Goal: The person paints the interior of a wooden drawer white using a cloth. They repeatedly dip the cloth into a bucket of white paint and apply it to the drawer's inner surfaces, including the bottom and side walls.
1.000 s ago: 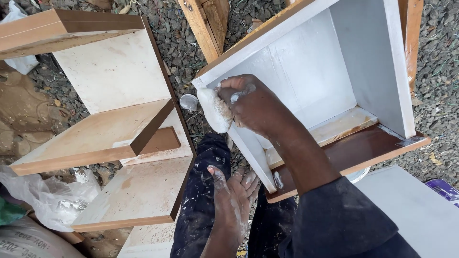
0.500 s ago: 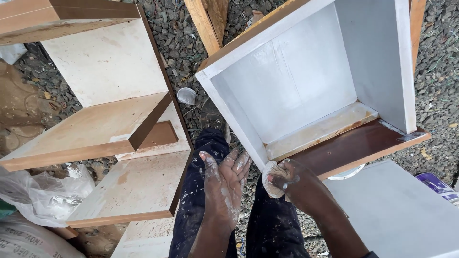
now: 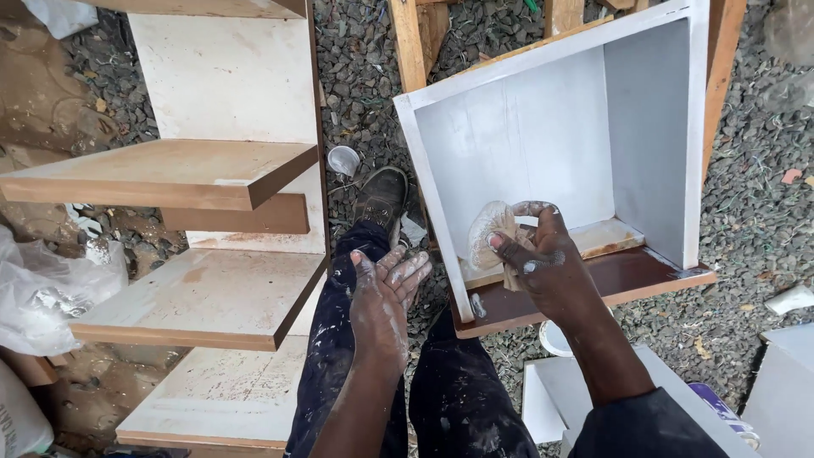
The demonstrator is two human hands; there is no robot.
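The right hand (image 3: 543, 267) grips a crumpled white cloth wad (image 3: 492, 227) at the lower front edge of the white-painted wooden box (image 3: 517, 136). The left hand (image 3: 381, 297) hangs open and empty, fingers spread, over paint-spattered dark trousers (image 3: 339, 356), beside brown-edged wooden shelves (image 3: 195, 297).
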